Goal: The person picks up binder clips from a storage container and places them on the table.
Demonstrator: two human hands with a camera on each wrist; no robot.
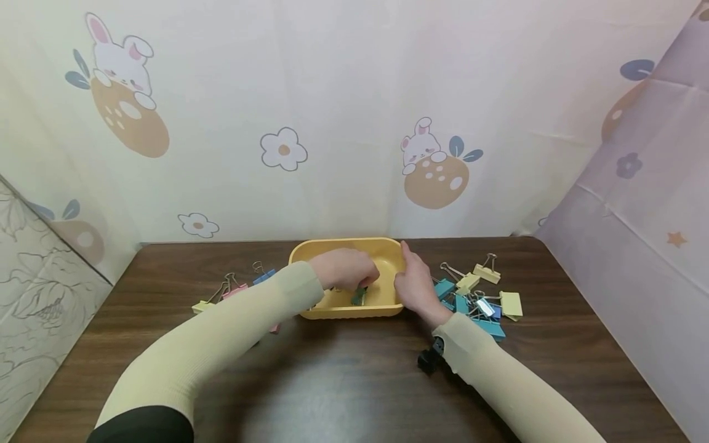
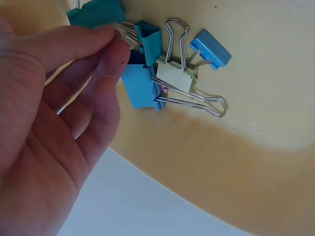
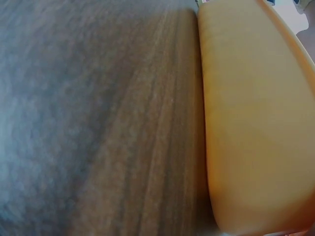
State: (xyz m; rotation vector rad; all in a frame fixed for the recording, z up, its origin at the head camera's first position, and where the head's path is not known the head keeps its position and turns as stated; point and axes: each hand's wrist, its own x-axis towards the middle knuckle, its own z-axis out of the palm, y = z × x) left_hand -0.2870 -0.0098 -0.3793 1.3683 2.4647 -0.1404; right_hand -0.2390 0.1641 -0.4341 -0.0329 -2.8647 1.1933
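A yellow plastic bin (image 1: 349, 312) stands at the back middle of the table with several binder clips inside. My left hand (image 1: 344, 269) reaches into it. In the left wrist view, thumb and forefinger pinch the wire handle of a teal binder clip (image 2: 149, 42). Next to that clip lie a blue binder clip (image 2: 140, 84), a pale yellow one (image 2: 174, 76) and a small blue one (image 2: 210, 49). My right hand (image 1: 416, 286) grips the bin's right end at the rim, with one finger extended along it. The right wrist view shows the bin's outer wall (image 3: 256, 118), with the fingers hidden.
Right of the bin is a pile of teal, yellow and blue binder clips (image 1: 487, 328). On the left, pink, yellow and blue clips (image 1: 264, 277) lie partly hidden behind my left sleeve. A patterned curtain (image 1: 343, 197) hangs behind the table's back edge.
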